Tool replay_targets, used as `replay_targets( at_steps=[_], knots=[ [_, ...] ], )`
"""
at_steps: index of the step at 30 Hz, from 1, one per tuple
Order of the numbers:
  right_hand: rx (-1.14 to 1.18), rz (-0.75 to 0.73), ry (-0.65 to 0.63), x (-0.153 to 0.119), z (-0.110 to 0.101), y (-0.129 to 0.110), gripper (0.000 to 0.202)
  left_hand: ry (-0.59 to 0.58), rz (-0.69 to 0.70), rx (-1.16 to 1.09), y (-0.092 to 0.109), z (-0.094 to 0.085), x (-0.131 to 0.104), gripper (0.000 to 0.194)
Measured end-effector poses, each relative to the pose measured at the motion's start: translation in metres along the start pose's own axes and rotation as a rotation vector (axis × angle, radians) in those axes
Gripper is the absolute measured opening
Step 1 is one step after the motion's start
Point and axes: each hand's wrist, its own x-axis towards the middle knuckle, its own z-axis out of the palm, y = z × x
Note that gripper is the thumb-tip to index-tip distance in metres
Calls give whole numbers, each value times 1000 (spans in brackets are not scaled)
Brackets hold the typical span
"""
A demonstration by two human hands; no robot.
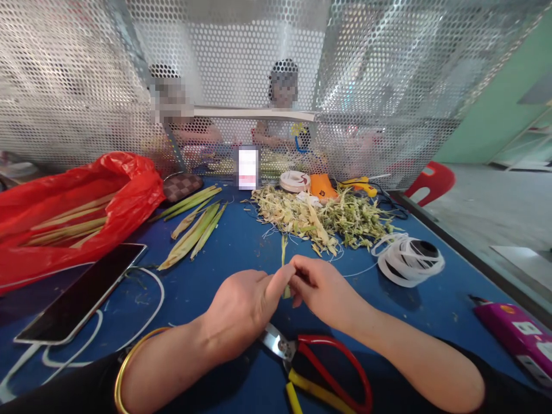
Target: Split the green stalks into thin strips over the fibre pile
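Note:
My left hand [248, 305] and my right hand [325, 290] meet above the middle of the blue table. Their fingertips are pinched together around a narrow pale-green leaf strip [284, 250]. One end of it sticks up beyond the fingers and a bit shows below them; the rest is hidden by the hands. Under my wrists lie scissors [282, 348] with red and yellow handles, their blades partly covered by my left hand. Behind the hands spreads a heap of pale and green plant scraps [302, 221]. A spool of white thread [409, 264] stands to the right.
At left are a red plastic bag [133, 178] holding long leaves, loose green leaves [194, 236], and a phone [81, 293] with a white cable. A tape roll [295, 181], lit phone [247, 167], yellow tool [360, 185] and purple box [513, 333] lie around. People sit behind a perforated screen [241, 69].

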Motion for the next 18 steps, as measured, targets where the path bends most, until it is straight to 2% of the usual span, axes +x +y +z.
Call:
replay_targets(
  at_steps=[4,6,8,10,12,14,16,18],
  knots=[
    [-87,-8,97,2,-4,-1,17,-9,60,17,2,-4,1,32],
    [-81,-3,94,3,-5,-2,19,-37,71,5,3,-5,1,33],
    [-47,13,83,3,-5,-3,19,-67,42,-13,3,-3,0,31],
    [-21,-8,125,3,-3,-2,19,-105,-36,-76,3,-2,1,25],
    [-12,-66,192,2,-1,-2,17,-141,-149,-233,1,-3,3,21],
    [-3,-96,225,2,0,0,18,-181,-267,-491,-1,-6,6,22],
    [30,-63,213,3,0,1,18,-232,-356,-743,-1,-9,10,24],
    [100,-4,174,5,-1,2,20,-271,-407,-888,-1,-10,12,28]
  ],
)
